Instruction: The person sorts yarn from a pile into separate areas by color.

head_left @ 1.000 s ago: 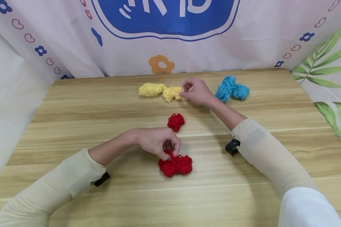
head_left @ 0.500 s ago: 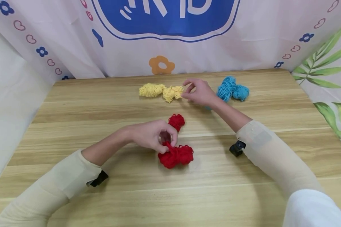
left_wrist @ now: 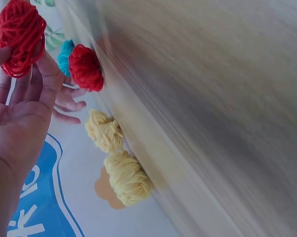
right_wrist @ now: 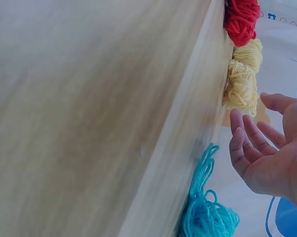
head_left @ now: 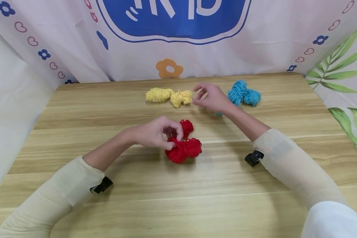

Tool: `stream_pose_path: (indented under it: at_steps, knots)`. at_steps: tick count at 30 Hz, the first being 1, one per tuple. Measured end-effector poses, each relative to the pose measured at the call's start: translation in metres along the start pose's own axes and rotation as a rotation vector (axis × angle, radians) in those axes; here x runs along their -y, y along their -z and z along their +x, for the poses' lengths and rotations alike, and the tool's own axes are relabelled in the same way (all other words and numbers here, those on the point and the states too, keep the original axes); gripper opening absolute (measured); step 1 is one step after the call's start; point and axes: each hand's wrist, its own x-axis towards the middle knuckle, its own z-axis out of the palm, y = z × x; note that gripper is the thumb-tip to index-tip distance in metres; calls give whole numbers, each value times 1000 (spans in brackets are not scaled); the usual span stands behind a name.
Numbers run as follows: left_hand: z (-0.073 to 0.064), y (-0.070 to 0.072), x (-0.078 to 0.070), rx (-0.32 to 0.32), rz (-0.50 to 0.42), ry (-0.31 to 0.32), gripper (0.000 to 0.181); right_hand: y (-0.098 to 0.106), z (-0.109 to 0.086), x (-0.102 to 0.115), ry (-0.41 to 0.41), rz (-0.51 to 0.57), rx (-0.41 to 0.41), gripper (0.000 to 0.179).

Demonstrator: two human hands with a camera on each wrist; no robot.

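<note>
Two hands point(head_left: 156, 133) point(head_left: 212, 98) — left pinches red yarn bundle point(head_left: 182, 152).

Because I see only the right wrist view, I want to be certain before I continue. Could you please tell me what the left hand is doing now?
Observer: The left hand pinches a piece of red yarn and holds it above the table.
Operator: Thank you. Red yarn appears at the top edge of my view; how many red pieces are there in total?
Observer: Two. The other red piece sits just beyond, partly hidden behind the left hand in the head view.
Operator: And the blue yarn, which the bottom edge of my view cuts off: how does it lie?
Observer: In the head view, mostly as two rounded clumps side by side, to the right of the right hand.
</note>
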Motion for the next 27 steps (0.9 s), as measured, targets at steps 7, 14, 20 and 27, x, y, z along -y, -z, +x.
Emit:
stream_pose_path:
  at_steps: [7,14,20,27]
  knots:
    - [-5,8,4,-91,-12,-14,13,2,-5,0,15,2,15,48]
    - [-9,16,8,-158,-41,13,14,3,-9,1,16,14,26,46]
    - [-14,21,10,-205,-45,23,15,3,-12,3,15,24,43,44]
    - [-19,26,11,-254,-57,31,13,4,-15,4,7,24,65,44]
